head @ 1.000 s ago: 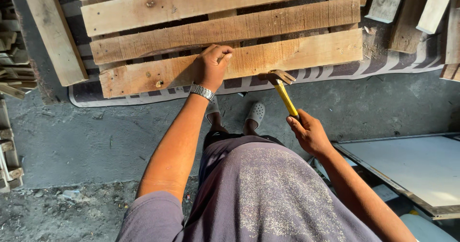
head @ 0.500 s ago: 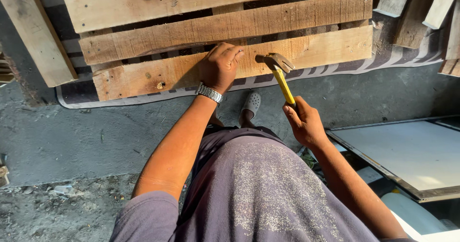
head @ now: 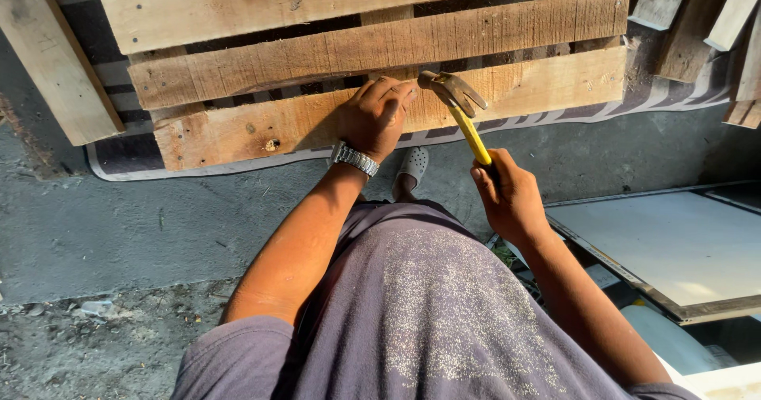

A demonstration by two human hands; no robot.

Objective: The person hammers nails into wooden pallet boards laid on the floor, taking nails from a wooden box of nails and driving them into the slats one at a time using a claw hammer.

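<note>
Now right hand (head: 507, 198) clamps hammer (head: 464, 114); left hand (head: 372, 118), fingers curled, presses pallet (head: 238, 130).

We see both arms extended forward and down from the torso, elbows slightly bent. Left hand (head: 372, 118): palm down, fingers curled and pressed flat, fingertips bunched toward the thumb side; forearm bare, with a metal band at the wrist. Right hand (head: 507, 194): closed in a full fist grip, thumb wrapped over, wrist cocked upward. The two hands sit near each other, not touching.
</note>
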